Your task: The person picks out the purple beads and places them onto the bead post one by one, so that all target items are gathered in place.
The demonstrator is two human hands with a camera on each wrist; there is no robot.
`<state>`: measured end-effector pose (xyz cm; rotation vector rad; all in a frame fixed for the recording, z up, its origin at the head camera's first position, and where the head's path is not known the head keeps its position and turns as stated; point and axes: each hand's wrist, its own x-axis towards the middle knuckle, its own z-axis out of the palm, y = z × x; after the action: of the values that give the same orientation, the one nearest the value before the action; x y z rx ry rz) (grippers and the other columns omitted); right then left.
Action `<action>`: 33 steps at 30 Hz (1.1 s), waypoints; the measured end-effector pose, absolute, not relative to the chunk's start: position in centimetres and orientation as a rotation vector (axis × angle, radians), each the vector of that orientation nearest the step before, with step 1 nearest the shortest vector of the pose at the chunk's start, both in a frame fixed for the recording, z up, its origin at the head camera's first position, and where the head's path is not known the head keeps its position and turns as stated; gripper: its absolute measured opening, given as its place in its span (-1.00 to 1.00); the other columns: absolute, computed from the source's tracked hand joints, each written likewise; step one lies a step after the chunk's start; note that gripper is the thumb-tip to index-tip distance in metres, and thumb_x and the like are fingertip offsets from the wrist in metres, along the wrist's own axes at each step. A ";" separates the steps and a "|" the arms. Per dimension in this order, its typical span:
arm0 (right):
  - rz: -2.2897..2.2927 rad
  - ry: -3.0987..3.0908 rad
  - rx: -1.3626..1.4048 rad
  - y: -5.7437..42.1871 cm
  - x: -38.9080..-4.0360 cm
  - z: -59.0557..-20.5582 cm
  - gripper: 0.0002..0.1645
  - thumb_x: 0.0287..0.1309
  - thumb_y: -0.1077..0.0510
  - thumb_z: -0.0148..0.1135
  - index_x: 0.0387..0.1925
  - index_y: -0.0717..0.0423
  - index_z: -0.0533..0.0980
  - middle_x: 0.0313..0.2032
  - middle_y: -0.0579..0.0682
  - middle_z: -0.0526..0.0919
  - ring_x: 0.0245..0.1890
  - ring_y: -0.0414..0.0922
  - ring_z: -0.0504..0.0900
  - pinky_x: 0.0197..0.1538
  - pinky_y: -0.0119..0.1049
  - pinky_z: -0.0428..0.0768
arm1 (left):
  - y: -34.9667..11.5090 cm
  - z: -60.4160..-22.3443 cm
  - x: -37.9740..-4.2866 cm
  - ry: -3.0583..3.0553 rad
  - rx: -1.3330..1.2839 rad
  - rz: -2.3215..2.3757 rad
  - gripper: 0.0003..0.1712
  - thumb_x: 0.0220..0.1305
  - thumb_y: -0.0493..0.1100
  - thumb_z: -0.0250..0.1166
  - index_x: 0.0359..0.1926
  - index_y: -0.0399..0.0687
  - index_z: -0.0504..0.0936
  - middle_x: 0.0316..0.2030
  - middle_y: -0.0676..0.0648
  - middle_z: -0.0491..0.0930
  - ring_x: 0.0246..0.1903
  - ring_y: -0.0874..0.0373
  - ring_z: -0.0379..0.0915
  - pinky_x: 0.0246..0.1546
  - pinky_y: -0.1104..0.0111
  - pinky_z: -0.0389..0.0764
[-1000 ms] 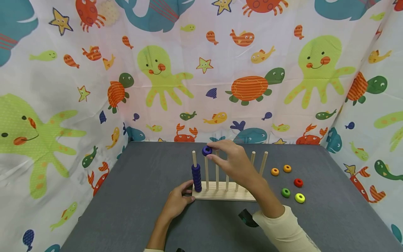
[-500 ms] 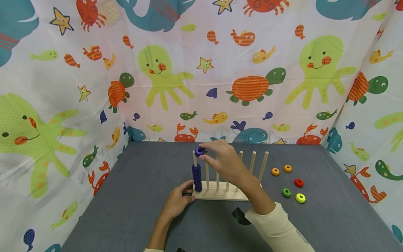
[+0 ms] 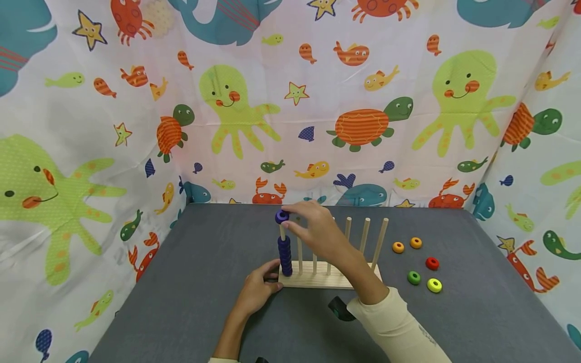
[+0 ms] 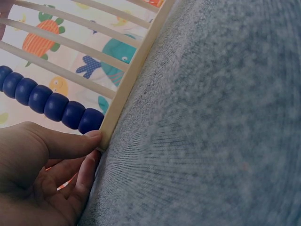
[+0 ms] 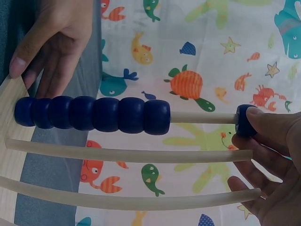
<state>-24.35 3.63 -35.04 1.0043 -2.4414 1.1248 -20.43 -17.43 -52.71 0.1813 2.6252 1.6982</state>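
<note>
A wooden peg stand (image 3: 313, 283) with a row of upright pegs stands on the grey table. On its leftmost peg sits a stack of dark blue beads (image 3: 284, 256). My right hand (image 3: 320, 232) pinches another blue bead (image 5: 241, 126) between thumb and fingers. In the right wrist view this bead is at the tip of that same peg, above the stack with bare peg between. At the stand's left end, my left hand (image 3: 255, 290) grips the base, thumb at the front edge and fingers behind, as the left wrist view shows.
To the right of the stand lie loose beads: two orange (image 3: 398, 247), one red (image 3: 432, 263), one green (image 3: 413, 278) and one yellow (image 3: 434, 286). A sea-animal printed cloth (image 3: 295, 121) hangs behind the table and along both sides.
My right hand has carried the blue bead leftward, from near the second peg to the top of the leftmost peg. The left hand has stayed on the base.
</note>
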 end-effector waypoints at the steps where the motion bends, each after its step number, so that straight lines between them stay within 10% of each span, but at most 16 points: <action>1: 1.125 -2.449 0.999 3.6 -24.4 -35.1 -0.54 0.40 0.12 0.40 0.26 0.13 0.65 0.20 0.07 0.73 0.27 0.07 0.60 0.28 0.09 0.60 | -17.4 -52.7 -20.4 2.624 0.177 1.698 -0.28 0.27 -0.37 0.45 0.45 -0.17 0.52 0.37 -0.24 0.56 0.17 -0.13 0.64 0.14 -0.01 0.65; 33: 0.919 -2.255 0.821 13.6 -22.9 -35.3 -0.59 0.26 0.22 0.50 0.14 0.14 0.71 0.09 0.09 0.76 0.18 0.09 0.65 0.25 0.20 0.58 | -17.3 -51.6 -20.5 2.767 0.222 1.632 -0.33 0.41 -0.19 0.41 0.50 -0.08 0.48 0.35 -0.24 0.58 0.13 -0.09 0.65 0.10 0.00 0.66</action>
<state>-22.88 13.57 -35.31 0.8213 -2.2554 0.9191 -20.53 -17.29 -51.65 0.2218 2.7670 1.6316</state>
